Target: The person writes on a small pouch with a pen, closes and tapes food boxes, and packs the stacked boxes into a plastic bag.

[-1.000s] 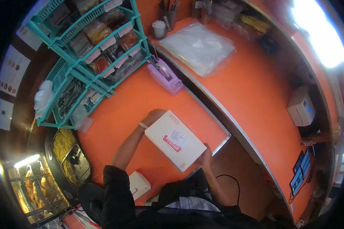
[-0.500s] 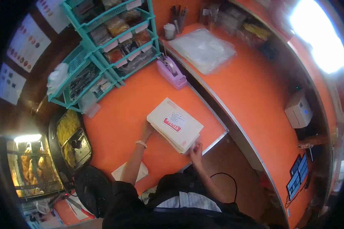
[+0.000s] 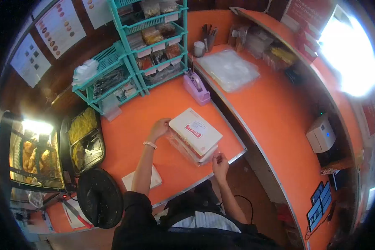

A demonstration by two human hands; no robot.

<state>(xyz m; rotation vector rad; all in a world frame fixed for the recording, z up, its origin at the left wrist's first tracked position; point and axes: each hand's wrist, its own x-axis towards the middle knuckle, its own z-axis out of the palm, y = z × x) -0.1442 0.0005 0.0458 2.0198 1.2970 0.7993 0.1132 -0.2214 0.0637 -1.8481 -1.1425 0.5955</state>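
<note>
A white cardboard box [image 3: 200, 135] with a red and white label lies at a tilt on the orange counter. What looks like a second box edge shows beneath it. A clear plastic bag [image 3: 180, 146] surrounds its lower left and front sides. At the box's upper left corner, my left hand [image 3: 159, 128] is closed, fingertips against the corner and the bag's edge. My right hand [image 3: 220, 163] pinches the bag near the box's lower right corner, by the counter edge.
Another white box [image 3: 142, 178] lies near my left forearm. A purple tape dispenser [image 3: 197, 88] and teal basket racks [image 3: 158, 62] stand behind. Metal trays of yellow food [image 3: 85, 137] and a black round lid [image 3: 99, 198] are at left. Plastic sheets [image 3: 229, 70] lie on the side counter.
My left hand has come out from beneath the box to its upper left corner. More of the plastic bag shows along the box's side. The view has shifted.
</note>
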